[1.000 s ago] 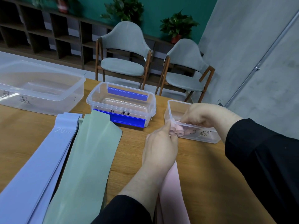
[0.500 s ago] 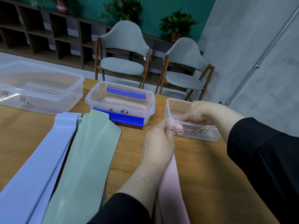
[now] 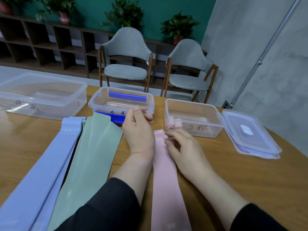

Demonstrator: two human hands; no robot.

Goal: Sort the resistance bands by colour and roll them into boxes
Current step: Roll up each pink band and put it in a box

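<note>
The left hand (image 3: 139,130) hovers with loosely curled fingers, holding nothing. The right hand (image 3: 182,146) rests relaxed fingers on the far end of a flat pink elastic band (image 3: 164,177) lying on the wooden bench (image 3: 233,177), just near of a small clear plastic box (image 3: 193,118). Further left lie flat green (image 3: 90,160) and lilac (image 3: 38,172) bands.

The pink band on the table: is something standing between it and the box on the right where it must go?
Nothing visible does. The pink band lies flat, its far end just short of the open right box; only bare table separates them. The lid lies beside the box. The right hand touches the band's end.
</note>
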